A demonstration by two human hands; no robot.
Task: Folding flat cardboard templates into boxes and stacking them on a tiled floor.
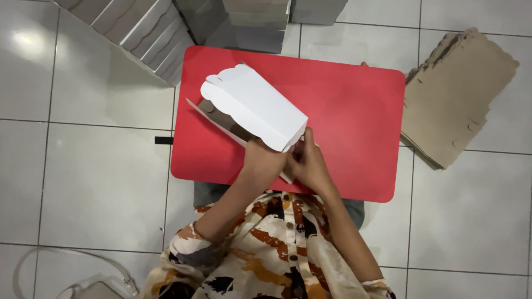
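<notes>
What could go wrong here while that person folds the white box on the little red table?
Both hands, left hand and right hand, pinch one end of the white scalloped-edge cardboard box; its far end sticks up unsupported, so a hard press might crease it. The small red rectangular table leaves little spare room, so the box could slide off. The stack of flat brown cardboard blanks looks fanned and may slump across the tiles.
</notes>
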